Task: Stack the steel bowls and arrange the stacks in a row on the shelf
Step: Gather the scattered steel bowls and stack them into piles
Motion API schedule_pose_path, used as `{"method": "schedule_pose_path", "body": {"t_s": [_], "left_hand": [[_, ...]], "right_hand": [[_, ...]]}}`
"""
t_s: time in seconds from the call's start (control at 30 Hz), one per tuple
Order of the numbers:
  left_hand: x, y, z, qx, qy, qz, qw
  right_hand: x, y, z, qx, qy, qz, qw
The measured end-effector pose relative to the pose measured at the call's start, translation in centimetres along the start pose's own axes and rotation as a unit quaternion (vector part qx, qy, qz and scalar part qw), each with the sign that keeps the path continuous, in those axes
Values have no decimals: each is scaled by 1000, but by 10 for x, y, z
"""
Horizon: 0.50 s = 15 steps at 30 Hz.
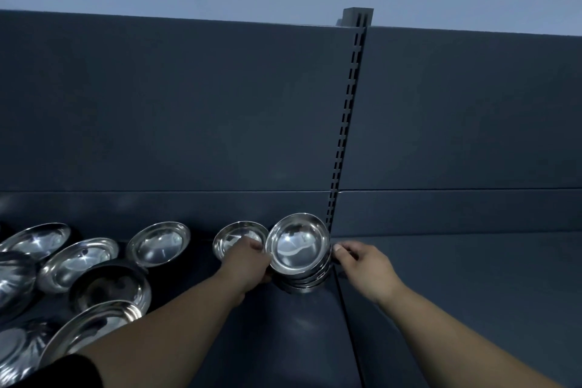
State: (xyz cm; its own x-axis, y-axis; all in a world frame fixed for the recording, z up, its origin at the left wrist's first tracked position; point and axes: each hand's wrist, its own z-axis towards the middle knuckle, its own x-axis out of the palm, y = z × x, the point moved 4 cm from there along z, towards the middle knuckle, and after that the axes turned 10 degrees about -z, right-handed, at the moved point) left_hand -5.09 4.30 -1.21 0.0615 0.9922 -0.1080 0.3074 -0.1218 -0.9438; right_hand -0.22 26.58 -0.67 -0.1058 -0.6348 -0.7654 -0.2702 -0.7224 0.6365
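A stack of several steel bowls (297, 246) stands on the dark shelf (308, 340) close to the back panel, beside the slotted upright. My left hand (248, 264) grips the stack's left side, fingers curled round the rims. My right hand (359, 261) touches the stack's right side with thumb and fingertips. Just behind my left hand sits a single steel bowl (234, 238), partly hidden by it.
Several loose steel bowls (159, 242) lie scattered over the left part of the shelf, some tilted or overlapping (78, 263). A slotted metal upright (345, 123) divides the back panel. The neighbouring shelf section (456, 293) lies to the right of the seam.
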Motion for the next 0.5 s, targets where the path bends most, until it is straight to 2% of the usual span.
{"method": "schedule_pose_path", "body": {"t_s": [0.17, 0.5], "left_hand": [[-1, 7, -7, 12, 3, 53, 999], [22, 9, -23, 16, 80, -35, 996]], "right_hand": [[3, 1, -5, -14, 2, 40, 999], [3, 2, -7, -35, 47, 111, 992]]}}
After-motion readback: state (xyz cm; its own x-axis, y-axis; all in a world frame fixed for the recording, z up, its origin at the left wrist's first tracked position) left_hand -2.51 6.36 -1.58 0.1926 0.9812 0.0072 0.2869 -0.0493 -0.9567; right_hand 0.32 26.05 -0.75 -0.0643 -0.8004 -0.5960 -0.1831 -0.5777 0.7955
